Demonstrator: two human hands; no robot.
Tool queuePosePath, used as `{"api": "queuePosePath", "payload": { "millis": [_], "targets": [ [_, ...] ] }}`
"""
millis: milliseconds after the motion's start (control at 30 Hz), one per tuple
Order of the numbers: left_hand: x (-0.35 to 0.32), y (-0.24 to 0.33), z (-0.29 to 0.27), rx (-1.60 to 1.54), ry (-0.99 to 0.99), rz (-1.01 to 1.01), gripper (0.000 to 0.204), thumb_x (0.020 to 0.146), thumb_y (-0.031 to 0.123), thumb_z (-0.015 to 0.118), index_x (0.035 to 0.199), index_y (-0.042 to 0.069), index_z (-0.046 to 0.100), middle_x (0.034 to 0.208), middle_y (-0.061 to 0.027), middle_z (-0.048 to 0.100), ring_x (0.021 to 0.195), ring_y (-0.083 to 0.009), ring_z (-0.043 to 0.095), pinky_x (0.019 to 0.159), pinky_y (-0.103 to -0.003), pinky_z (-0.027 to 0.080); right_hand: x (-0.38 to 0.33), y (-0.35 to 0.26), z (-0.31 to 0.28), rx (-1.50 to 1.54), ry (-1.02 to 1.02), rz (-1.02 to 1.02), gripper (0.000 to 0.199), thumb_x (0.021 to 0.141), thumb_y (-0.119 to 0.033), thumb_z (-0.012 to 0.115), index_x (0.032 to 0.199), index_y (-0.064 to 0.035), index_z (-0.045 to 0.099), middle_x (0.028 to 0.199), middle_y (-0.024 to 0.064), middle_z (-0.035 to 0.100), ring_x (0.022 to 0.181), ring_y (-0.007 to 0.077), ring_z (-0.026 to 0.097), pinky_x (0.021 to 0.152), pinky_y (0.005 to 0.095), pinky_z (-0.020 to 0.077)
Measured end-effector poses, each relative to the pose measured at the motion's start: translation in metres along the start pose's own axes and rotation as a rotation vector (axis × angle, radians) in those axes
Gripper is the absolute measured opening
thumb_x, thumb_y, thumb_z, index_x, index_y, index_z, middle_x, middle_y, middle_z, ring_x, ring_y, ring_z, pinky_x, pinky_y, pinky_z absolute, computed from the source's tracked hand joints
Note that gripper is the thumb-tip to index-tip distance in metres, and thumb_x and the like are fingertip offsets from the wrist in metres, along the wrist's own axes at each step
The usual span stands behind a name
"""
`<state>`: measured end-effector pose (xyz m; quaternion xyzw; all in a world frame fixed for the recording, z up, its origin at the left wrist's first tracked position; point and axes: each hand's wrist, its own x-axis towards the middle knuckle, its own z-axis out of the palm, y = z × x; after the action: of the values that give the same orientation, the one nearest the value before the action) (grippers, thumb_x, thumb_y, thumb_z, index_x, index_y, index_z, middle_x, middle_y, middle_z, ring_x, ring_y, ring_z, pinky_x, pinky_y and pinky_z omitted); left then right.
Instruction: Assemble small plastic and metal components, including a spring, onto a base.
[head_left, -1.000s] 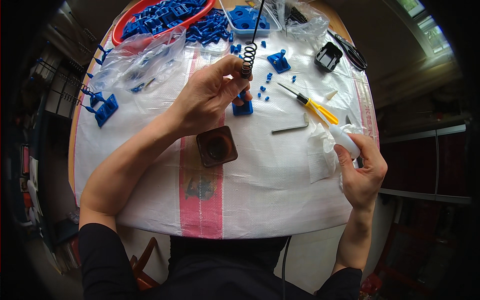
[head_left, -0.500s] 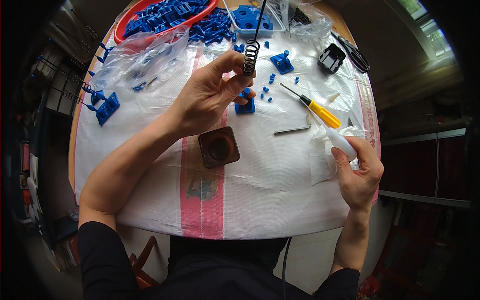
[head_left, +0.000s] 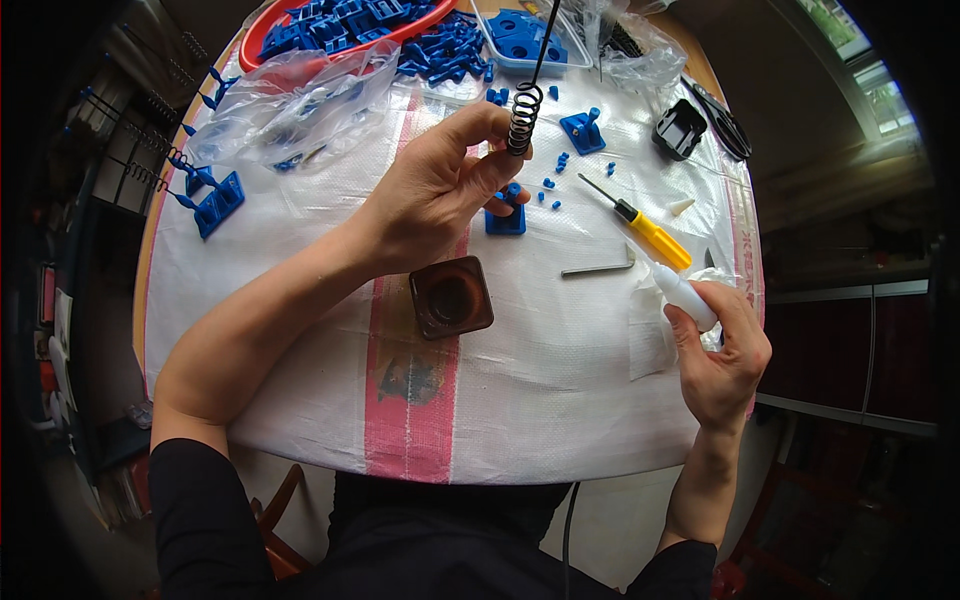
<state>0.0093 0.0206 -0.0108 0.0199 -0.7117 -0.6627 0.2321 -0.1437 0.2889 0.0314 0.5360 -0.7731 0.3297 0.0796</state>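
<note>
My left hand (head_left: 435, 190) pinches a black coil spring (head_left: 523, 118) between thumb and fingers, its straight wire end pointing up and away. Just beyond the lower fingers, and partly hidden by them, stands a blue plastic base with a peg (head_left: 506, 222); whether they touch it I cannot tell. On the right, my right hand (head_left: 722, 350) is wrapped around a white squeeze bottle (head_left: 687, 301), nozzle tilted up to the left. A crumpled white tissue (head_left: 650, 335) lies beside that hand. A dark square pot (head_left: 452, 298) sits on the table between my arms.
A yellow-handled screwdriver (head_left: 657, 238), a hex key (head_left: 598, 270) and small blue pegs lie mid-right. Another blue base (head_left: 583, 131), a black box (head_left: 679, 130) and scissors (head_left: 722, 120) are beyond. At the back are a red basin (head_left: 250, 48), clear tub (head_left: 545, 66) and plastic bags (head_left: 320, 105).
The whole view has shifted slightly, so table items appear a little further right and lower. The white bottle's nozzle has swung and looks shorter. Both hands keep their grips.
</note>
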Motion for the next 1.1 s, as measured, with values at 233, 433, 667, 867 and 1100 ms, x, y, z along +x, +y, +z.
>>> {"api": "queuePosePath", "payload": {
  "millis": [233, 433, 667, 867, 1100],
  "targets": [
    [-0.0009, 0.0027, 0.0004, 0.050, -0.006, -0.013, 0.018, 0.102, 0.013, 0.051, 0.118, 0.007, 0.051, 0.109, -0.0051, 0.051, 0.098, -0.0189, 0.065, 0.080, -0.032, 0.056, -0.0034, 0.0004, 0.0028, 0.011, -0.006, 0.041, 0.024, 0.079, -0.005, 0.079, 0.099, 0.0017, 0.067, 0.094, 0.0133, 0.069, 0.085, 0.0213, 0.066, 0.077, 0.0318, 0.0520],
    [-0.0009, 0.0030, 0.0020, 0.031, 0.009, -0.006, 0.014, 0.101, 0.013, 0.053, 0.114, 0.006, 0.053, 0.103, -0.0035, 0.054, 0.093, -0.0151, 0.064, 0.078, -0.029, 0.054, -0.0022, 0.0024, 0.0042, -0.008, 0.019, -0.007, 0.026, 0.076, -0.003, 0.080, 0.099, 0.0002, 0.068, 0.089, 0.0134, 0.068, 0.078, 0.0226, 0.066, 0.068, 0.0312, 0.0515],
    [-0.0007, 0.0009, -0.0018, 0.075, -0.027, 0.000, 0.021, 0.102, 0.014, 0.051, 0.122, 0.008, 0.052, 0.112, -0.0061, 0.053, 0.099, -0.0201, 0.066, 0.080, -0.032, 0.057, -0.0023, 0.0026, 0.0052, -0.011, 0.022, -0.008, 0.027, 0.075, -0.003, 0.080, 0.099, 0.0001, 0.068, 0.090, 0.0131, 0.068, 0.078, 0.0226, 0.066, 0.069, 0.0309, 0.0517],
    [-0.0004, -0.0015, -0.0031, 0.102, -0.043, 0.011, 0.025, 0.102, 0.015, 0.050, 0.127, 0.008, 0.051, 0.115, -0.0070, 0.053, 0.101, -0.0222, 0.066, 0.079, -0.034, 0.057, -0.0024, 0.0031, 0.0059, -0.011, 0.028, -0.017, 0.027, 0.075, -0.003, 0.080, 0.099, 0.0000, 0.068, 0.090, 0.0132, 0.069, 0.079, 0.0224, 0.067, 0.069, 0.0310, 0.0519],
    [-0.0004, -0.0009, -0.0027, 0.098, -0.043, 0.010, 0.026, 0.102, 0.015, 0.050, 0.127, 0.008, 0.051, 0.116, -0.0063, 0.053, 0.101, -0.0220, 0.066, 0.079, -0.034, 0.057, -0.0019, 0.0032, 0.0055, -0.020, 0.028, -0.028, 0.026, 0.075, -0.004, 0.080, 0.099, -0.0001, 0.069, 0.089, 0.0129, 0.069, 0.078, 0.0222, 0.066, 0.068, 0.0310, 0.0519]
  ]
}}
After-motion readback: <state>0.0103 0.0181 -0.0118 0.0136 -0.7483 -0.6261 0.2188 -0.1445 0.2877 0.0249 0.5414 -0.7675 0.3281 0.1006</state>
